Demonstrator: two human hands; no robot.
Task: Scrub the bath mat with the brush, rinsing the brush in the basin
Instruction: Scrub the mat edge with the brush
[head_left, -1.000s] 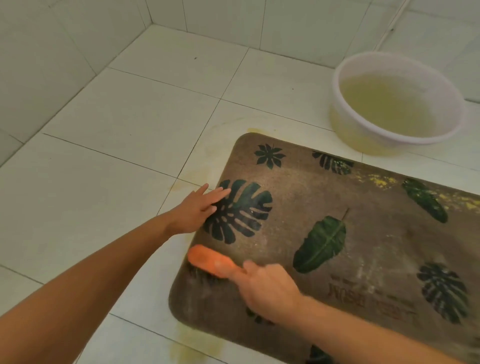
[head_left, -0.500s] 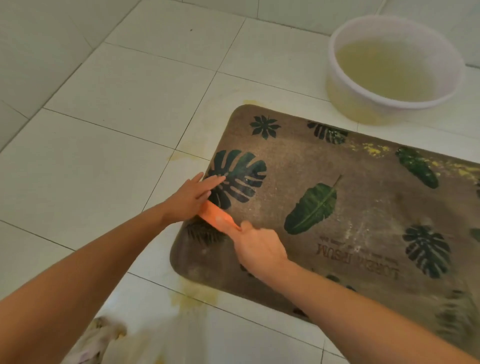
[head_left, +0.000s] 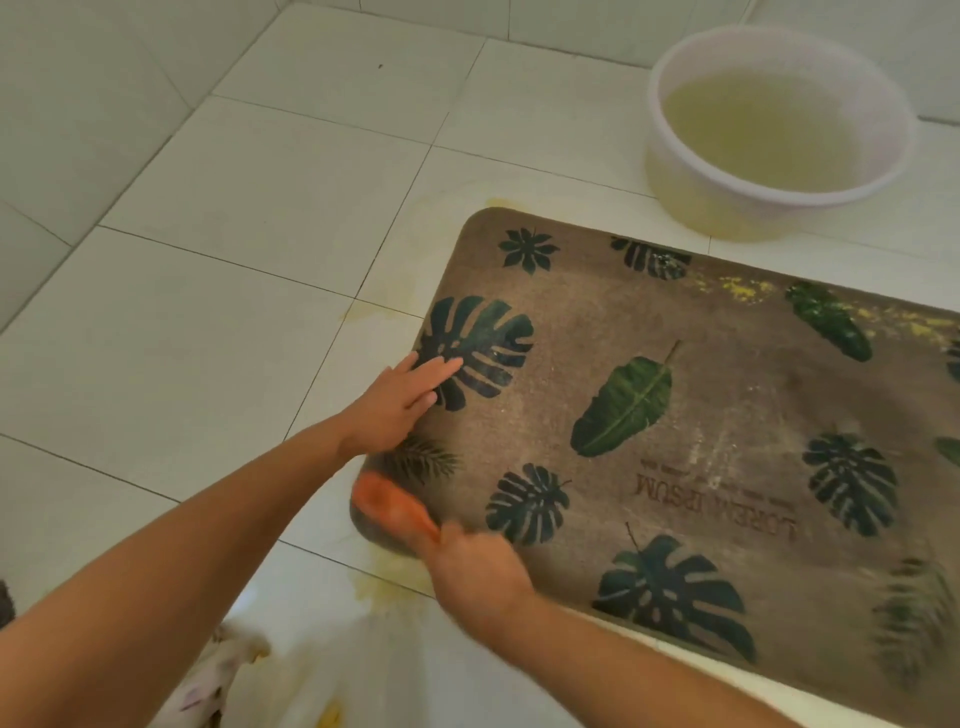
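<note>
In the right hand (head_left: 478, 577), fingers curled round the handle, the orange brush (head_left: 395, 506) is gripped. It has been drawn back from beside the left hand (head_left: 397, 405) to the near corner of the bath mat (head_left: 571, 322). The mat's edge is pinned by the flat, straight-fingered left hand. Scrubbing is judged under way. The basin (head_left: 810, 200) stands well apart, beyond the far edge.

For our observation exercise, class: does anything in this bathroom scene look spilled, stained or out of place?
Yes. Yellow specks dot the bath mat along its far edge near the basin. Yellowish puddles stain the tiles at its left corners. The basin's water is cloudy yellow, not clear.
</note>
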